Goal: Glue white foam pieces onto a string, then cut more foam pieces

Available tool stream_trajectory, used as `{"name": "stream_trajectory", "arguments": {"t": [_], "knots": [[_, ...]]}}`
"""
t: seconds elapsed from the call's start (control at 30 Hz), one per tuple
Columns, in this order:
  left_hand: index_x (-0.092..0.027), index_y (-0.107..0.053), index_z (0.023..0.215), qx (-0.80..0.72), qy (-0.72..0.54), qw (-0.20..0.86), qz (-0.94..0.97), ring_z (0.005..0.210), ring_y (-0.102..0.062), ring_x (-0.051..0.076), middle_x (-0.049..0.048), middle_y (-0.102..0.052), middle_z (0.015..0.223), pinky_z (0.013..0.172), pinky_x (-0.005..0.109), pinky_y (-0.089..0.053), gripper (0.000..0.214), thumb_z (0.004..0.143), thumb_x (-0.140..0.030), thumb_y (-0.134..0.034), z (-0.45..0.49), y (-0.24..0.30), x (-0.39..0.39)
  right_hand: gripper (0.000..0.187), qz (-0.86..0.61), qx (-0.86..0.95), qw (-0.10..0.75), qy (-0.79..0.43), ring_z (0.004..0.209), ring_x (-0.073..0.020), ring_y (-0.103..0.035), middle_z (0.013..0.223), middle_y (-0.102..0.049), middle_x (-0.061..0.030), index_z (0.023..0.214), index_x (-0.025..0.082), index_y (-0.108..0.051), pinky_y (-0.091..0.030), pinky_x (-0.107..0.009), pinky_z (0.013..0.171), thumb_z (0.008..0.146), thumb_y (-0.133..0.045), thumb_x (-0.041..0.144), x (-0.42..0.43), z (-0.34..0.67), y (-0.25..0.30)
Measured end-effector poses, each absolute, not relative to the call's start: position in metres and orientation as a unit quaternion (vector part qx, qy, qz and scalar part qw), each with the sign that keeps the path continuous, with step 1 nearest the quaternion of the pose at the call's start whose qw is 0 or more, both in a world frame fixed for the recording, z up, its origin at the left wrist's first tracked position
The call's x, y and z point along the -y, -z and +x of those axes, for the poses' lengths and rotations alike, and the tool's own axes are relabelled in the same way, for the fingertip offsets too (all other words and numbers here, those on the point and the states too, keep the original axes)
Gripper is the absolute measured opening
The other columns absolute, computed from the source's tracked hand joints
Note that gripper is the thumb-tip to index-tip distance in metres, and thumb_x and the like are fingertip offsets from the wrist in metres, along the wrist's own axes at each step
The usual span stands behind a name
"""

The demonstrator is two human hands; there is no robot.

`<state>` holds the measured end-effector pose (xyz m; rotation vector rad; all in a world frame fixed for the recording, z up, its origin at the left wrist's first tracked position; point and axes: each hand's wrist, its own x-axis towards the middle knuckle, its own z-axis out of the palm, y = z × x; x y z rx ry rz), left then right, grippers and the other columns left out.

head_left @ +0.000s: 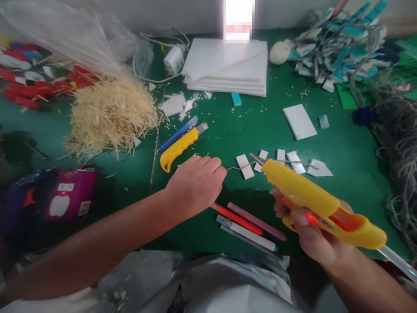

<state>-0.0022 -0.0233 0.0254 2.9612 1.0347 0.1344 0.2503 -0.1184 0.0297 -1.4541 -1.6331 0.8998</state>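
My right hand (321, 234) is wrapped round a yellow hot glue gun (302, 189) with a lit red light and a clear glue stick (399, 263) at its back end. Its metal nozzle points left, over a row of small white foam pieces (244, 167). A thin grey string (232, 168) runs across these pieces. The string's left end goes to my left hand (197, 184), whose fingers are closed on it; the fingertips are hidden under the hand. Just beyond that hand lies a yellow utility knife (179, 148) beside a blue pen (178, 134).
Several pens (250, 230) lie near the front edge. A pile of thin wooden sticks (112, 115) and a magenta power box (71, 194) are at left. White foam sheets (224, 65) are stacked at the back. Grey string bundles (400, 143) and blue-white strips (345, 48) occupy the right.
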Motion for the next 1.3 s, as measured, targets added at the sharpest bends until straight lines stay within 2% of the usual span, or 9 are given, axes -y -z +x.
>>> {"name": "stream_trajectory", "arguments": {"t": [0.13, 0.23, 0.47, 0.6, 0.73, 0.83, 1.03, 1.17, 1.3], "knots": [[-0.021, -0.063, 0.072, -0.324, -0.073, -0.022, 0.943, 0.063, -0.061, 0.020, 0.0034, -0.062, 0.069, 0.061, 0.035, -0.044, 0.029, 0.095, -0.010, -0.048, -0.006, -0.028, 0.024, 0.028, -0.558, 0.648, 0.384, -0.349, 0.056, -0.0190, -0.064, 0.071, -0.067, -0.0010, 0.083, 0.031, -0.064, -0.055, -0.035, 0.051, 0.103, -0.062, 0.050, 0.118, 0.250, -0.033], [-0.019, -0.064, 0.076, -0.337, -0.106, -0.007, 0.936, 0.066, -0.063, 0.019, 0.0042, -0.068, 0.076, 0.062, 0.034, -0.048, 0.029, 0.097, -0.009, -0.046, -0.011, -0.036, 0.025, 0.024, -0.547, 0.667, 0.370, -0.344, 0.054, -0.0183, -0.065, 0.070, -0.068, 0.0001, 0.082, 0.030, -0.062, -0.056, -0.035, 0.052, 0.102, -0.064, 0.044, 0.115, 0.250, -0.035], [-0.018, -0.067, 0.083, -0.341, -0.136, 0.035, 0.930, 0.074, -0.071, 0.017, 0.0081, -0.080, 0.098, 0.067, 0.030, -0.053, 0.029, 0.101, -0.012, -0.044, -0.017, -0.037, 0.028, 0.035, -0.552, 0.685, 0.353, -0.320, 0.052, -0.0190, -0.067, 0.066, -0.067, -0.0013, 0.078, 0.029, -0.059, -0.056, -0.033, 0.049, 0.105, -0.056, 0.052, 0.111, 0.246, -0.034], [-0.018, -0.065, 0.082, -0.364, -0.121, 0.013, 0.924, 0.072, -0.070, 0.018, 0.0053, -0.077, 0.090, 0.065, 0.031, -0.052, 0.029, 0.101, -0.012, -0.045, -0.021, -0.036, 0.029, 0.034, -0.539, 0.685, 0.368, -0.324, 0.049, -0.0164, -0.067, 0.064, -0.067, 0.0016, 0.081, 0.029, -0.057, -0.056, -0.028, 0.047, 0.105, -0.059, 0.053, 0.108, 0.242, -0.036], [-0.019, -0.064, 0.079, -0.382, -0.111, -0.026, 0.917, 0.067, -0.068, 0.018, 0.0023, -0.071, 0.078, 0.060, 0.031, -0.050, 0.030, 0.101, -0.013, -0.045, -0.027, -0.041, 0.029, 0.028, -0.500, 0.707, 0.389, -0.314, 0.044, -0.0119, -0.064, 0.060, -0.063, 0.0056, 0.079, 0.027, -0.052, -0.053, -0.021, 0.044, 0.100, -0.069, 0.036, 0.102, 0.241, -0.038], [-0.019, -0.065, 0.077, -0.396, -0.096, -0.046, 0.912, 0.066, -0.069, 0.019, 0.0027, -0.071, 0.077, 0.057, 0.032, -0.049, 0.030, 0.100, -0.013, -0.045, -0.031, -0.045, 0.030, 0.022, -0.488, 0.715, 0.395, -0.308, 0.042, -0.0106, -0.060, 0.059, -0.061, 0.0066, 0.081, 0.027, -0.052, -0.051, -0.020, 0.042, 0.096, -0.068, 0.026, 0.098, 0.241, -0.039], [-0.019, -0.068, 0.076, -0.420, -0.070, -0.057, 0.903, 0.061, -0.067, 0.019, 0.0041, -0.074, 0.078, 0.054, 0.033, -0.048, 0.034, 0.101, -0.016, -0.046, -0.038, -0.044, 0.032, 0.018, -0.497, 0.708, 0.384, -0.322, 0.046, -0.0137, -0.063, 0.064, -0.062, 0.0056, 0.085, 0.029, -0.053, -0.052, -0.023, 0.043, 0.089, -0.064, 0.016, 0.101, 0.238, -0.036], [-0.020, -0.068, 0.074, -0.432, -0.064, -0.050, 0.898, 0.062, -0.067, 0.020, 0.0053, -0.075, 0.080, 0.055, 0.035, -0.047, 0.037, 0.103, -0.020, -0.045, -0.044, -0.044, 0.031, 0.019, -0.499, 0.713, 0.371, -0.324, 0.047, -0.0158, -0.063, 0.063, -0.059, 0.0054, 0.084, 0.029, -0.049, -0.048, -0.027, 0.042, 0.090, -0.063, 0.017, 0.103, 0.238, -0.033], [-0.021, -0.069, 0.075, -0.450, -0.055, -0.046, 0.890, 0.063, -0.065, 0.022, 0.0052, -0.072, 0.075, 0.057, 0.037, -0.044, 0.038, 0.104, -0.022, -0.044, -0.048, -0.050, 0.032, 0.012, -0.477, 0.734, 0.369, -0.313, 0.049, -0.0150, -0.064, 0.065, -0.062, 0.0043, 0.090, 0.030, -0.055, -0.050, -0.026, 0.043, 0.096, -0.064, 0.025, 0.101, 0.239, -0.031]]}}
